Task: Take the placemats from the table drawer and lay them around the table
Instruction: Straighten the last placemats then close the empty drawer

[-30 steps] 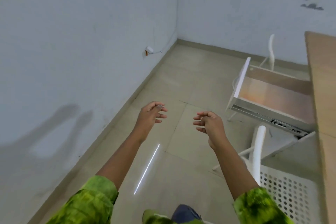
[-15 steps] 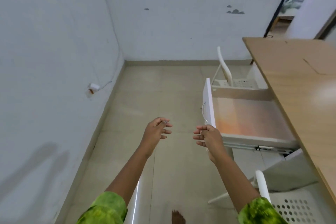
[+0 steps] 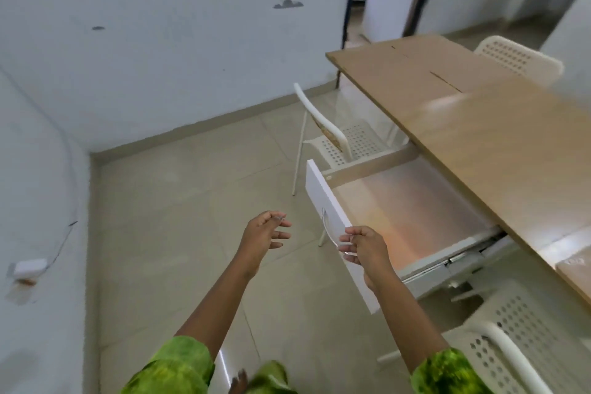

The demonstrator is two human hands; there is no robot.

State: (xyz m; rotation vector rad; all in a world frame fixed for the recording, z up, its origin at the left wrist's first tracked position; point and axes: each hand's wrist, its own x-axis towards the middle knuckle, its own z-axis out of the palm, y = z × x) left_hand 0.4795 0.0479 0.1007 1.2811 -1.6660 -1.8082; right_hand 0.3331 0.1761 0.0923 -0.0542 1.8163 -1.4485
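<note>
White-fronted drawer [image 3: 326, 201] stands open (frosted pale sheet [image 3: 415, 201] lines its floor).

Drawer [image 3: 399, 201] juts left from table [image 3: 479, 137] (chair [image 3: 332, 134] behind it).

One head cam, wide-angle, pitched forward and down. Left hand [image 3: 263, 233] and right hand [image 3: 364, 248] sit close, low-centre. Open drawer [image 3: 415, 201] and bench [image 3: 479, 137] run along the right; floor [image 3: 192, 201] and wall [image 3: 160, 41] fill the left, farther off.

Soft even light, pale glare on the table [image 3: 479, 144] and floor [image 3: 192, 201], wide-angle bending at edges
</note>
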